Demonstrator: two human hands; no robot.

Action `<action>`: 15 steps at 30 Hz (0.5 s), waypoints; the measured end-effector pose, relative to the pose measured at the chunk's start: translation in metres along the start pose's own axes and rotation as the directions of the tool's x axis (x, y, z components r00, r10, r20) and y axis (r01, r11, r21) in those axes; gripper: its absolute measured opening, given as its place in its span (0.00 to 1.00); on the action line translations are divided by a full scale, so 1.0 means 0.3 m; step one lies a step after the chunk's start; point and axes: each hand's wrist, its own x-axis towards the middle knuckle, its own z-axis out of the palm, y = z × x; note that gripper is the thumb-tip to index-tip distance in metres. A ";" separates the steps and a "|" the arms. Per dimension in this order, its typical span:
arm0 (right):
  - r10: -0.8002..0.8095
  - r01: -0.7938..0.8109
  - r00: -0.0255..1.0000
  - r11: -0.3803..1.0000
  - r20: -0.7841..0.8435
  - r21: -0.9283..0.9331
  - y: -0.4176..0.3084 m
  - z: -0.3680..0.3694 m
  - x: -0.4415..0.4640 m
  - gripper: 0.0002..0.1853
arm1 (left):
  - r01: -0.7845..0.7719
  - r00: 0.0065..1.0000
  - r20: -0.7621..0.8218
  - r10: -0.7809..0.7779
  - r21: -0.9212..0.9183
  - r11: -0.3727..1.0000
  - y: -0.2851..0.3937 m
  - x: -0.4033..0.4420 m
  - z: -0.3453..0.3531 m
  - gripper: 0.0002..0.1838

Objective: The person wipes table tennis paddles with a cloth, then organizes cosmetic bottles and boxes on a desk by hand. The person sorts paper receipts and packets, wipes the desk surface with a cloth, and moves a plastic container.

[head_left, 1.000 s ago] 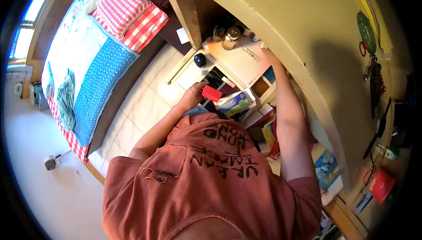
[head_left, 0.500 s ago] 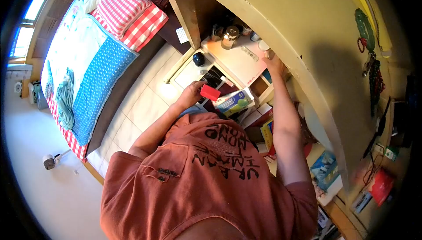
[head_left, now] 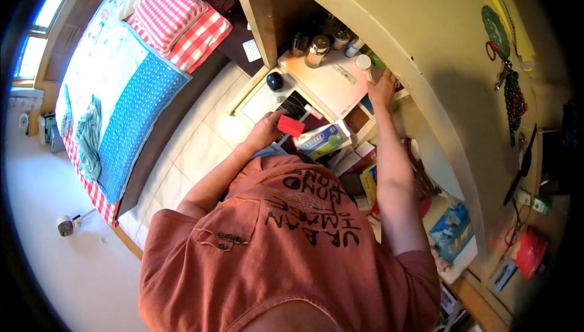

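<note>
Right hand shifted rightward near white lid, grip unclear, left hand clamped on bright red, rectangular box

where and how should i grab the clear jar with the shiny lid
Grip the jar around its body, just below the lid, probably coming from the wearer's side: it looks upright, with bare pale surface on that side and other containers to its left and right.

The bare left hand gripped the left end of the small red rectangular box, its forearm slanting inward. The bare right hand was beyond and right of the box, arm extended.
</note>
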 end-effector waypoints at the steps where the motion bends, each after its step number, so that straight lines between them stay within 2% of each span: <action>1: -0.030 0.030 1.000 0.997 0.008 -0.075 -0.014 -0.031 -0.017 0.35 | 0.008 1.000 0.003 -0.008 0.044 0.999 0.003 -0.003 -0.001 0.31; 2: -0.060 0.061 0.998 0.987 0.015 -0.149 -0.029 -0.063 -0.034 0.34 | 0.006 1.000 0.008 -0.006 0.043 0.999 0.004 -0.008 -0.004 0.31; 3: -0.032 0.030 0.993 0.999 0.114 0.024 -0.086 -0.101 -0.070 0.32 | 0.002 1.000 -0.008 -0.002 0.004 1.000 0.005 -0.011 -0.007 0.32; 5: 0.008 -0.081 0.948 0.973 0.317 0.218 -0.070 -0.053 -0.129 0.23 | -0.009 1.000 -0.013 0.009 -0.038 0.999 0.005 -0.012 -0.011 0.33; 6: -0.181 0.104 0.958 0.941 0.221 0.321 -0.056 -0.024 -0.175 0.18 | 0.035 0.999 0.004 -0.035 -0.053 0.998 0.003 -0.012 -0.016 0.33; 7: -0.180 0.024 0.928 0.902 0.325 0.432 -0.105 -0.083 -0.204 0.16 | 0.080 0.997 0.020 -0.079 -0.067 0.995 0.001 -0.011 -0.021 0.34; 8: -0.281 0.079 0.893 0.867 0.352 0.492 -0.081 -0.053 -0.252 0.17 | 0.077 0.997 0.025 -0.075 -0.067 0.995 0.000 -0.012 -0.025 0.34; 9: -0.355 0.053 0.821 0.827 0.447 0.560 -0.123 -0.122 -0.272 0.20 | 0.071 0.997 0.029 -0.069 -0.068 0.995 -0.001 -0.014 -0.028 0.34; 10: -0.484 0.180 0.737 0.813 0.472 0.554 -0.151 -0.174 -0.298 0.24 | 0.066 0.997 0.033 -0.064 -0.069 0.995 -0.002 -0.019 -0.033 0.35; 11: -0.476 0.077 0.657 0.813 0.584 0.577 -0.182 -0.221 -0.343 0.23 | 0.063 0.997 0.037 -0.061 -0.068 0.996 -0.003 -0.024 -0.039 0.35; 14: -0.548 0.337 0.534 0.837 0.644 0.432 -0.156 -0.241 -0.504 0.25 | 0.076 0.996 0.058 -0.070 -0.095 0.993 -0.004 -0.030 -0.046 0.36; 15: -0.541 0.335 0.540 0.841 0.645 0.425 -0.157 -0.258 -0.523 0.25 | 0.079 0.995 0.068 -0.072 -0.099 0.992 -0.004 -0.032 -0.047 0.36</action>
